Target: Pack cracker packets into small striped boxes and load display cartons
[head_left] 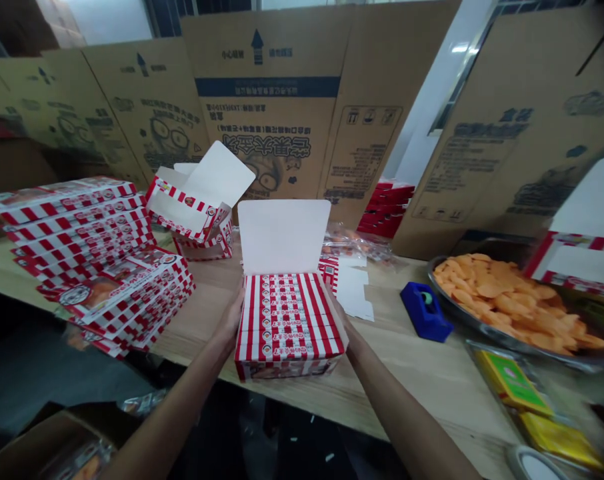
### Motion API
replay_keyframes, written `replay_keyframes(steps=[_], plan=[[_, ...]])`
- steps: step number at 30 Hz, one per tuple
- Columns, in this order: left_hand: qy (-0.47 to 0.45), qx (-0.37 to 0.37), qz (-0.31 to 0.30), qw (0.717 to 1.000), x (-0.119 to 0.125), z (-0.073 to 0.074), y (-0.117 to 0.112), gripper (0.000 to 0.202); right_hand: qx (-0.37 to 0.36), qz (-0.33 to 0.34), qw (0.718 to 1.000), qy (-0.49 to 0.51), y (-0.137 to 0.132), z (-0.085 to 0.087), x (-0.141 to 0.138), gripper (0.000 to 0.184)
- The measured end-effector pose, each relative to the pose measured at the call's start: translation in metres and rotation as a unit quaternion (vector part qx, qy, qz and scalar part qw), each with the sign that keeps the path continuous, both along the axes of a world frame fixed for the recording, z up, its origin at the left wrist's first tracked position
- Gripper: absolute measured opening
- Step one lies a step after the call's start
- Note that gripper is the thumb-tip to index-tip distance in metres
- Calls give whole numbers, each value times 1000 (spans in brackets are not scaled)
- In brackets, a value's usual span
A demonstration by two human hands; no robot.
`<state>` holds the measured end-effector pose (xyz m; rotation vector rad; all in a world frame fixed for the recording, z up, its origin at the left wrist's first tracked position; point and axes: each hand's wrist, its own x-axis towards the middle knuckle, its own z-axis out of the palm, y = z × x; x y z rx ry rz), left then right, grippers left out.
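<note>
In front of me on the table is a display box [289, 371] with red and white stripes, its white lid [285, 237] raised at the back. A row of several slim striped boxes [288, 317] fills it. My left hand [233, 315] presses against its left side, and my right hand [341, 321] holds the right side; most fingers of both are hidden by the box edges. Behind it, partly covered, lies a flat white and striped carton piece [353, 293].
Stacked striped boxes [112, 267] lean at left, beside open cartons [189, 207]. Cardboard sheets [282, 60] stand along the back. To the right are a blue tape dispenser [426, 312], a metal tray [487, 333] of orange pieces, yellow-green packets [519, 387] and a tape roll [535, 463].
</note>
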<state>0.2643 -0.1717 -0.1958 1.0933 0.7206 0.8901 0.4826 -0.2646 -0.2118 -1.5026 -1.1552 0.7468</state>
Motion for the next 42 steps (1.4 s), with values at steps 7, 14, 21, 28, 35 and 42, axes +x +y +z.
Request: replay_keyframes(steps=[7, 14, 21, 28, 35, 42], plan=[[71, 20, -23, 997, 1, 14, 4, 71, -38, -37, 998, 19, 3, 13, 8, 75], [63, 130, -121, 982, -1, 21, 33, 83, 78, 71, 993, 48, 14, 15, 18, 74], [231, 187, -131, 946, -21, 25, 61, 51, -5, 118, 993, 24, 2, 16, 53, 50], [478, 428, -111, 759, -15, 59, 9, 57, -131, 142, 902, -386, -21, 57, 40, 73], [582, 561, -208, 551, -19, 43, -47, 62, -52, 240, 777, -580, -60, 51, -23, 64], [562, 589, -217, 539, -31, 34, -47, 91, -30, 276, 753, -596, -60, 50, -17, 94]])
